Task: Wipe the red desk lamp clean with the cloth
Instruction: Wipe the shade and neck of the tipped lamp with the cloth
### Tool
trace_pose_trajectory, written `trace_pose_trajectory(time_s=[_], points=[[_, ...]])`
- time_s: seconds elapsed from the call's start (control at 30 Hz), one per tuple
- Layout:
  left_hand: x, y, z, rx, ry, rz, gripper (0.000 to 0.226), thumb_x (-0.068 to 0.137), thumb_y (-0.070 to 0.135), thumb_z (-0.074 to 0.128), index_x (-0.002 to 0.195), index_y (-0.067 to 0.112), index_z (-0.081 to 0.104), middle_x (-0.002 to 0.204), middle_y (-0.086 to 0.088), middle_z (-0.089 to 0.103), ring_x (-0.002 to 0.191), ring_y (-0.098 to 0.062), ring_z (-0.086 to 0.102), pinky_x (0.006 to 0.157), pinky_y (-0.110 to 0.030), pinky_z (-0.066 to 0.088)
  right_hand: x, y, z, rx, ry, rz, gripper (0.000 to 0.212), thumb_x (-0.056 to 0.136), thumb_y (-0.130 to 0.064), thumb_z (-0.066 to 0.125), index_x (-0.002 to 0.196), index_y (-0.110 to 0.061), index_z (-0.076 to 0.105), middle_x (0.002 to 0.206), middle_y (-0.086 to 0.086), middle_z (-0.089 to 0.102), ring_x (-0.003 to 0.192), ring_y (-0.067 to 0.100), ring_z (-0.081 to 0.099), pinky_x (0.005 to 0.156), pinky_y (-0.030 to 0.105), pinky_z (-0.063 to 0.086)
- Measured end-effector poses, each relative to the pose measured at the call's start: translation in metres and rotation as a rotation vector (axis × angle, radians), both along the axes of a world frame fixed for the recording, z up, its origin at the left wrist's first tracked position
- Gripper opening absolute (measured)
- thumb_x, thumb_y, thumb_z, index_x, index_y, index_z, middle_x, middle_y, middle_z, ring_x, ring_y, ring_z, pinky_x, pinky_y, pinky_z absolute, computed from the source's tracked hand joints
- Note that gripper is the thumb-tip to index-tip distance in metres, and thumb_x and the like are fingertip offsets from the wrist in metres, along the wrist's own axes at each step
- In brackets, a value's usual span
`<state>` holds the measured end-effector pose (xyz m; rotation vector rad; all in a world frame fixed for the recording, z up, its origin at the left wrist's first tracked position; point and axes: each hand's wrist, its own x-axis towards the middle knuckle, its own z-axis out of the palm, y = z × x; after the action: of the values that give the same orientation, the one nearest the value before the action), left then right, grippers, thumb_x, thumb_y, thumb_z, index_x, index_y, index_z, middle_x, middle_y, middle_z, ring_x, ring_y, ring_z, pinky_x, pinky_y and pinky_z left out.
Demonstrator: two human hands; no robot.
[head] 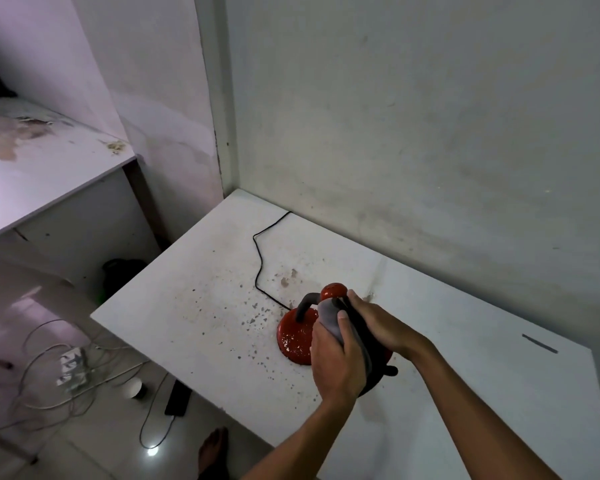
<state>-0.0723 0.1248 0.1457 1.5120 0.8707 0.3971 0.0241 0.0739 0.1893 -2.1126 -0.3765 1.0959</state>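
The red desk lamp (296, 336) stands on the white table (201, 317), its round base speckled with white spots and a grey bent neck rising to a red head. My left hand (335, 362) presses a grey cloth (329, 318) around the lamp head from the near side. My right hand (378, 323) grips the far side of the head over the dark part of the cloth. Most of the lamp's shade is hidden under both hands. A black cord (262, 261) runs from the base toward the wall.
The table is stained and dotted with dark flecks. Walls close off its back and right. A second white desk (49, 181) stands at the left. Below lie tangled white cables with a power strip (71, 367), a black device (178, 398), a small cup and my foot (215, 448).
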Motion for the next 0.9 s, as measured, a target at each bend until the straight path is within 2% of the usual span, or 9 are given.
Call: trace_pose_trajectory(time_s=[0.1,0.2,0.3,0.4,0.53,0.6,0.7,0.83,0.9], points=[[-0.002,0.002,-0.005,-0.01,-0.033,-0.015,0.034,0.095,0.064,0.029,0.107,0.041,0.051,0.097,0.015,0.064,0.089,-0.004,0.065,0.072,-0.015,0.049,-0.001,0.006,0.007,-0.03,-0.002,0.029,0.074,0.089,-0.082,0.017,0.14,-0.044,0.055,0.146,-0.003,0.057,0.134,0.019,0.054,0.117,0.041,0.039],[0.0,0.009,-0.017,-0.054,-0.089,-0.04,0.021,0.098,0.059,0.031,0.104,0.05,0.049,0.098,0.02,0.065,0.092,-0.003,0.067,0.079,-0.019,0.053,0.0,0.008,0.005,-0.035,-0.031,0.046,0.073,0.089,-0.084,0.016,0.14,-0.046,0.052,0.143,-0.006,0.057,0.132,0.019,0.054,0.117,0.043,0.039],[0.0,0.017,-0.031,-0.164,-0.157,-0.082,0.039,0.096,0.061,0.032,0.12,0.041,0.056,0.106,0.013,0.069,0.103,-0.009,0.067,0.092,-0.032,0.058,0.003,0.007,-0.004,-0.055,-0.054,0.021,0.098,0.073,-0.099,0.019,0.149,-0.04,0.039,0.147,-0.001,0.053,0.13,0.023,0.055,0.115,0.052,0.042],[0.0,0.02,-0.033,-0.232,-0.17,-0.096,0.047,0.096,0.064,0.03,0.124,0.038,0.056,0.11,0.011,0.069,0.108,-0.015,0.067,0.094,-0.032,0.057,0.003,0.008,-0.006,-0.053,-0.06,0.006,0.092,0.081,-0.092,0.017,0.15,-0.035,0.037,0.145,0.003,0.053,0.126,0.025,0.056,0.112,0.052,0.045],[0.0,0.008,-0.016,-0.119,-0.113,-0.015,0.036,0.095,0.063,0.028,0.115,0.045,0.053,0.103,0.018,0.066,0.099,-0.003,0.066,0.087,-0.022,0.056,0.002,0.012,-0.005,-0.046,-0.069,0.005,0.096,0.078,-0.096,0.017,0.148,-0.035,0.042,0.147,0.001,0.053,0.13,0.023,0.055,0.115,0.05,0.043],[0.0,-0.002,-0.006,-0.025,-0.075,0.074,0.048,0.093,0.066,0.03,0.125,0.037,0.051,0.108,0.017,0.064,0.098,-0.003,0.065,0.089,-0.023,0.056,0.001,0.015,-0.003,-0.048,-0.057,-0.013,0.095,0.078,-0.092,0.018,0.146,-0.032,0.045,0.147,0.003,0.055,0.131,0.024,0.055,0.116,0.048,0.042],[0.001,-0.016,0.001,0.031,-0.039,0.145,0.065,0.091,0.067,0.033,0.143,0.028,0.04,0.124,0.014,0.058,0.111,-0.008,0.06,0.099,-0.025,0.052,-0.001,0.014,0.004,-0.057,-0.006,-0.045,0.089,0.076,-0.084,0.023,0.143,-0.031,0.047,0.146,0.006,0.056,0.13,0.026,0.056,0.116,0.047,0.041],[0.003,-0.004,-0.005,0.01,-0.071,0.088,0.044,0.092,0.067,0.032,0.121,0.039,0.051,0.106,0.016,0.065,0.094,-0.004,0.065,0.087,-0.022,0.057,-0.001,0.011,0.006,-0.057,-0.004,-0.02,0.09,0.08,-0.085,0.021,0.149,-0.032,0.044,0.153,0.004,0.05,0.136,0.025,0.051,0.116,0.042,0.039],[0.002,0.006,-0.01,-0.025,-0.111,0.015,0.034,0.095,0.065,0.032,0.112,0.044,0.052,0.1,0.017,0.066,0.092,-0.003,0.066,0.085,-0.025,0.058,0.001,0.011,0.005,-0.051,-0.019,0.018,0.09,0.081,-0.09,0.019,0.151,-0.037,0.041,0.156,0.0,0.046,0.139,0.023,0.049,0.119,0.045,0.037]])
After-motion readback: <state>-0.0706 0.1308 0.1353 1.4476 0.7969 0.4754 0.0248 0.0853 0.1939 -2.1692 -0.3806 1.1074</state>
